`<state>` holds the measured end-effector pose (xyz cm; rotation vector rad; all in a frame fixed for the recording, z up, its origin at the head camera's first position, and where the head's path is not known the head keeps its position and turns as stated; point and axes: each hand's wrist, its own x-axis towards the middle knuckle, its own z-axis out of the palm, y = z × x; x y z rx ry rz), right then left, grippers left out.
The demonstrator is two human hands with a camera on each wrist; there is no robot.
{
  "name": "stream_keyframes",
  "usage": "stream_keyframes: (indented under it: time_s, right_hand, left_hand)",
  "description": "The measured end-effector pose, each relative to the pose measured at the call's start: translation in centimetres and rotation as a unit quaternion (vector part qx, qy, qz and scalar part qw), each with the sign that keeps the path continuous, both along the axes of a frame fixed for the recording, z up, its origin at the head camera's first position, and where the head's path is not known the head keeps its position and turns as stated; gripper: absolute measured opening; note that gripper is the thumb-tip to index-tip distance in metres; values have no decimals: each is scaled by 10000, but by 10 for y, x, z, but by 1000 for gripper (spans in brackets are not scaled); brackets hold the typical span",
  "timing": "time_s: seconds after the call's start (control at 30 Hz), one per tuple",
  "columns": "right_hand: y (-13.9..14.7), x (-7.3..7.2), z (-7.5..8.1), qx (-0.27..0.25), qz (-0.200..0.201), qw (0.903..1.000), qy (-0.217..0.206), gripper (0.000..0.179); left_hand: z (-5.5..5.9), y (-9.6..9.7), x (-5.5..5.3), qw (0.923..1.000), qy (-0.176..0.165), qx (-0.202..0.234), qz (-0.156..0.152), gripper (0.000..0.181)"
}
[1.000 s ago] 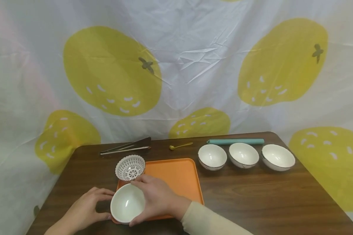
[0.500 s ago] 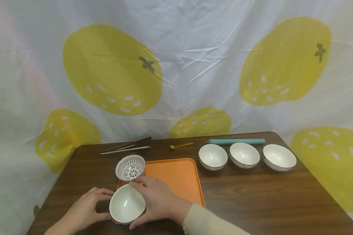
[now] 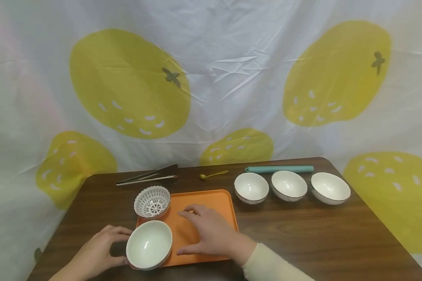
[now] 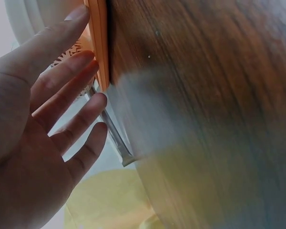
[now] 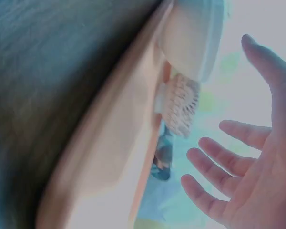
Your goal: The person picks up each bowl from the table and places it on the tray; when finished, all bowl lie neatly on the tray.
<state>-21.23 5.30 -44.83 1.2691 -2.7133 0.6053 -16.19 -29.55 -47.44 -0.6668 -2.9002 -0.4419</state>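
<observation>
A plain white bowl (image 3: 149, 244) stands at the near left corner of an orange tray (image 3: 214, 203). Behind it, at the tray's far left, is a white bowl with a dark openwork-like pattern (image 3: 152, 201). Beside the plain bowl's left side is my left hand (image 3: 95, 249), its fingertips at or very near the rim; contact cannot be told. Its fingers (image 4: 76, 129) are spread and loosely bent in the left wrist view. Over the tray, right of the plain bowl, hovers my right hand (image 3: 214, 234), apart from it. Nothing lies between its extended fingers (image 5: 214, 164) in the right wrist view.
Three white bowls stand in a row at the right: one nearest the tray (image 3: 251, 188), a middle one (image 3: 289, 185) and a far right one (image 3: 330, 188). Behind lie a teal rod (image 3: 279, 169), a small gold spoon (image 3: 213, 175) and tongs (image 3: 147, 175). A fruit-print curtain (image 3: 232, 97) hangs behind.
My right hand has let go of the plain white bowl and moved right, over the tray. The bowl, tilted earlier, now sits level on the tray. My left hand stays beside it.
</observation>
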Motion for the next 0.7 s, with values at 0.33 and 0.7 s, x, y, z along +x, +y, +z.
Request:
stream_keyframes:
  time_s: [0.33,0.7]
  right_hand:
    - [44,-14,7,-86,-526,9984,173,63]
    - [94,-40,9,-291,-844,9949,476,62]
  left_hand:
    - [1,-2,1,9998,-208,-56,-45,50]
    - [-2,-1,-1,9999,54,-33,-110,48]
